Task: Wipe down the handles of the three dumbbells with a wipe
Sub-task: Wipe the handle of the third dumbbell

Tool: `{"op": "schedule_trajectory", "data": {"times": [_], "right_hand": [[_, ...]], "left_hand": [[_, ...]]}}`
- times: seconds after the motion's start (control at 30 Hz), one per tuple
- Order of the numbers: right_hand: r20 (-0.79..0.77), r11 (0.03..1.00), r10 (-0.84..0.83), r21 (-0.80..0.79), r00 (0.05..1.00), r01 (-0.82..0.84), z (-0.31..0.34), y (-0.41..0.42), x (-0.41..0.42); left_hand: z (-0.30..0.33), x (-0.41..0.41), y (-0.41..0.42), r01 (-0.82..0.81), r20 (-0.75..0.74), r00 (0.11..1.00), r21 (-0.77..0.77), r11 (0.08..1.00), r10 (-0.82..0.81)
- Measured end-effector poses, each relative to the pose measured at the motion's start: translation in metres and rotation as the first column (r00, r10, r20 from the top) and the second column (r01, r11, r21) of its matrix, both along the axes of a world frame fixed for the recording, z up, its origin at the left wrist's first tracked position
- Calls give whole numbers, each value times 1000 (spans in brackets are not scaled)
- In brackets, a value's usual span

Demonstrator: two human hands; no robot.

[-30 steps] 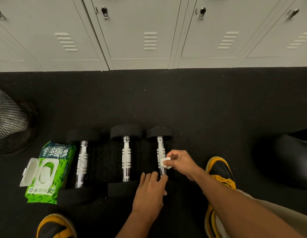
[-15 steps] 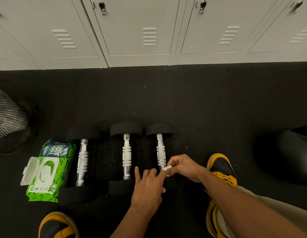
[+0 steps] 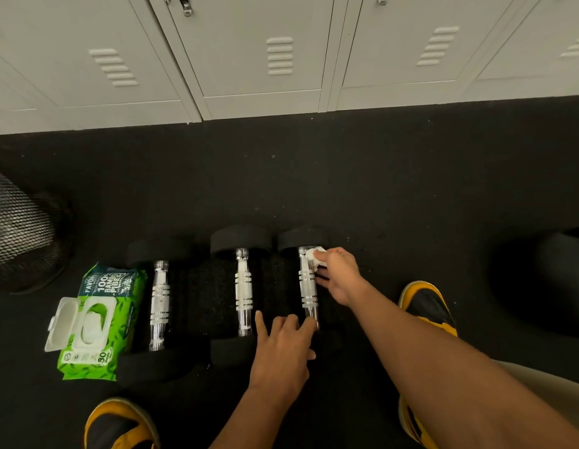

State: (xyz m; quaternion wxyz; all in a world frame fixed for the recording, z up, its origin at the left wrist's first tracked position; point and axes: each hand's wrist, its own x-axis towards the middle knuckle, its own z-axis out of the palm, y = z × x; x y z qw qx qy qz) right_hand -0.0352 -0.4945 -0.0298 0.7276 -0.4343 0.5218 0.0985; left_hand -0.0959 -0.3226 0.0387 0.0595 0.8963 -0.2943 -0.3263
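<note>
Three dumbbells with chrome handles and black heads lie side by side on the black floor: the left dumbbell [image 3: 159, 303], the middle dumbbell [image 3: 243, 288] and the right dumbbell [image 3: 307, 286]. My right hand [image 3: 338, 277] holds a small white wipe [image 3: 315, 256] against the far end of the right dumbbell's handle. My left hand [image 3: 283, 348] rests with straight fingers on the near end of that dumbbell, covering its near head.
A green pack of wipes [image 3: 97, 322] with its white lid open lies left of the dumbbells. A black mesh bin [image 3: 19, 231] stands at far left. Grey lockers [image 3: 265, 56] line the back. Yellow-and-black shoes [image 3: 427, 309] flank my arms.
My right hand has slid the wipe from the near end of the right dumbbell's handle up to its far end. My left hand stays on the near end.
</note>
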Motion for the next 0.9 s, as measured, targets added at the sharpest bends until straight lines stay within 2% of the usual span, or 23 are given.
{"op": "schedule_trajectory", "data": {"times": [0.2,0.3,0.43,0.73,0.9], "right_hand": [[18,998,49,41,999,-50,-1,8,-2],[-9,983,182,-37,983,-182,1,6,-5],[-64,915,360,-168,931,-366,6,4,-14],[-102,819,493,-280,864,-501,13,6,-35],[-109,760,577,-290,809,-581,13,9,-49]], "left_hand": [[3,4,5,32,31,999,25,999,-33],[1,6,8,48,39,998,41,998,-49],[0,7,9,44,38,998,42,998,-46],[2,6,8,7,25,1000,45,999,-8],[1,7,8,-3,19,1000,47,999,2]]}}
